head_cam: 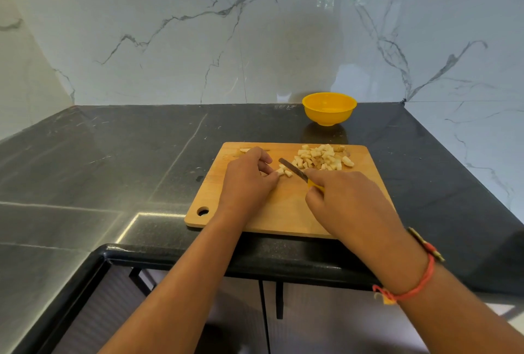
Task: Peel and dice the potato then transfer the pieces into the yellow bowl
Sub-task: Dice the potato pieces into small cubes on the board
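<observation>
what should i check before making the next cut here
1. Left hand steadies the potato piece beside the blade: ok.
2. Right hand grips the knife by its yellow handle: ok.
3. Left fingertips clear of the blade: cannot tell, they sit very close.
4. Diced pile lies aside on the cutting board, out of the blade's way: ok.
5. Yellow bowl upright beyond the board, ready for pieces: ok.
</observation>
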Motion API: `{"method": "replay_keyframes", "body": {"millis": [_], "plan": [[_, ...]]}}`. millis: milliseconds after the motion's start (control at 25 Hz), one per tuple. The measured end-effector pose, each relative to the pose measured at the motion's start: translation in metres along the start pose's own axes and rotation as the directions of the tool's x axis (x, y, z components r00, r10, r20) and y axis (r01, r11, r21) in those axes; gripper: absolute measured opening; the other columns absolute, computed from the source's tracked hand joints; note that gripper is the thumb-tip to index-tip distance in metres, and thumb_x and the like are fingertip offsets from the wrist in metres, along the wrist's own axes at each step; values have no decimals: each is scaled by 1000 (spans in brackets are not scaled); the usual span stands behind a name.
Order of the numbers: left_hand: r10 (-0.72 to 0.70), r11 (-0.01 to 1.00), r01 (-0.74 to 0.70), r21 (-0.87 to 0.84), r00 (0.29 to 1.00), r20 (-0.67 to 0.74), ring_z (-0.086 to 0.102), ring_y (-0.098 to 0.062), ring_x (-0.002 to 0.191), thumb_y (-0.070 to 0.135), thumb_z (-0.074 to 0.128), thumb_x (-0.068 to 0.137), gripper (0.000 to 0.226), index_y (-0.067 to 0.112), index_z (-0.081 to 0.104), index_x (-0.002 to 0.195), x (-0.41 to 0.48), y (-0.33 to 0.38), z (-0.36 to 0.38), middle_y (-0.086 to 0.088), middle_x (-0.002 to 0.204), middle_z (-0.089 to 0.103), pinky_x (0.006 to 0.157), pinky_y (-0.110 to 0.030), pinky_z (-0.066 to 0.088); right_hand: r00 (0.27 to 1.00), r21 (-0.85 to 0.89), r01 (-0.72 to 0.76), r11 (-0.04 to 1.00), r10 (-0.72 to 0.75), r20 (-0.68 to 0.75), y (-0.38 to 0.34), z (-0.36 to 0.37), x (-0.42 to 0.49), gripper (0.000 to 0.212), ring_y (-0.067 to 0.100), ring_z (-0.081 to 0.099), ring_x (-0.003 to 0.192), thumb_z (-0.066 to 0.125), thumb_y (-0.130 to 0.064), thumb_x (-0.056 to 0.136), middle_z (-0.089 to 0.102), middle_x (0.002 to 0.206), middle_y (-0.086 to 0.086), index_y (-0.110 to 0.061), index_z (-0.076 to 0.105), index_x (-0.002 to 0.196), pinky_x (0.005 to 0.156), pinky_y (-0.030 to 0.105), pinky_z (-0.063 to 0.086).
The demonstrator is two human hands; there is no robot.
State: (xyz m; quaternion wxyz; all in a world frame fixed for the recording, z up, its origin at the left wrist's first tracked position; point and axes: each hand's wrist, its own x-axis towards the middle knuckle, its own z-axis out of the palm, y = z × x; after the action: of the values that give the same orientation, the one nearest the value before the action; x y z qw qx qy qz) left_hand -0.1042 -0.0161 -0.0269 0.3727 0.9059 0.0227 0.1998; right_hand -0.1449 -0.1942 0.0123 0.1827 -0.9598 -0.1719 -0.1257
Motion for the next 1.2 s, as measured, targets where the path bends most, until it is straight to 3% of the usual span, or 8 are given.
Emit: {"method": "replay_keyframes", "body": {"millis": [240,360,520,760,960,1200], "plan": [[-12,1000,12,-22,1000,-5,64,1,78,18,74,83,21,24,64,99,1,-2,0,15,76,69,81,-26,57,999,15,-1,1000,1,37,-8,22,13,40,16,62,88,42,-34,101,69,101,-4,-37,54,139,78,33,55],[-22,999,21,-40,1000,-15,65,1,75,17,76,82,20,24,64,97,2,-3,0,13,75,70,80,-25,57,999,2,-3,1000,3,43,-9,28,17,38,16,61,87,41,-32,101,67,97,-4,-36,55,136,78,34,55],[6,1000,-7,-12,999,-50,63,1,71,14,75,80,20,20,63,95,-1,1,2,11,71,69,75,-22,55,997,21,47,999,-48,58,-5,33,12,40,17,61,95,39,-27,102,67,106,-3,-35,52,139,81,33,53],[-31,999,31,-16,999,-40,64,2,74,18,76,83,22,22,62,99,0,1,1,13,74,68,74,-15,50,993,-9,11,1000,-10,121,6,15,-11,44,12,61,81,37,-28,103,66,94,-4,-38,45,144,75,33,56],[-58,998,58,-26,998,-8,64,3,78,19,77,83,23,23,63,101,0,-1,-3,13,78,70,73,-11,46,999,21,50,999,-50,-3,5,5,-18,46,9,56,74,40,-30,103,58,81,-10,-37,43,148,69,26,50],[-49,998,48,-40,999,-13,66,1,78,17,75,83,22,23,64,101,0,-2,-3,12,79,71,77,-17,53,999,37,50,998,-50,-11,-5,25,1,45,13,60,88,41,-29,102,67,102,-4,-35,46,146,75,28,51]]}}
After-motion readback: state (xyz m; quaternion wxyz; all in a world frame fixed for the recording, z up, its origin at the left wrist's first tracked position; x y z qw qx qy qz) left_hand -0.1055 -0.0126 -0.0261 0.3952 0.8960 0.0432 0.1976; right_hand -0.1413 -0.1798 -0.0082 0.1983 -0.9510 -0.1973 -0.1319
